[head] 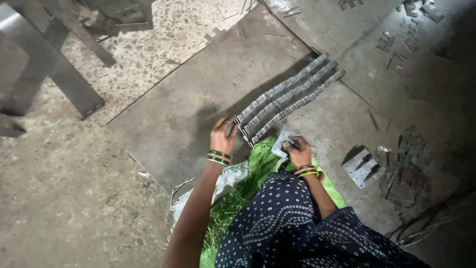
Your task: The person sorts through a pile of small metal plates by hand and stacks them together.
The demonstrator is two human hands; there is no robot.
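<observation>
Down on the metal sheet [188, 114]: left hand [224, 135] pressing fingertips flat against the near end of the stacked metal plates [287, 97], squaring the rows; right hand [299, 151] pinching one loose slotted plate [283, 140], held close for adding.

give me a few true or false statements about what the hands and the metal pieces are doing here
1. The left hand rests on the near end of the long rows of stacked metal plates. True.
2. The right hand is empty. False: it holds a flat notched metal plate.
3. The rows of plates lie on a metal sheet on the floor. True.
4. A red cloth lies under the person's knee. False: the cloth is bright green.
5. Loose metal pieces are heaped to the person's right. True.
6. Both wrists are bare. False: each wears bangles.
</observation>
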